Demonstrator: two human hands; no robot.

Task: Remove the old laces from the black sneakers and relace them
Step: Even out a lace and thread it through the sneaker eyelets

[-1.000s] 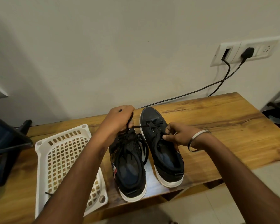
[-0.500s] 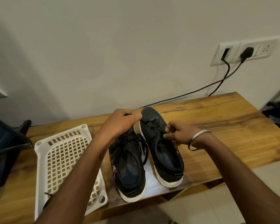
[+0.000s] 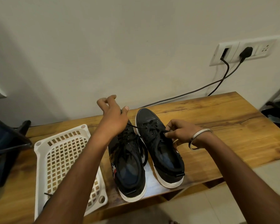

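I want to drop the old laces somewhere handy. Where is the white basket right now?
In the head view, the white basket lies on the wooden bench, at the person's left, just left of the left sneaker.

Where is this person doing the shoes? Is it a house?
Probably a room at home. A wooden table stands against a plain wall with a socket panel and plugged-in cables, beside a tiled floor. A white plastic basket lies next to the sneakers.
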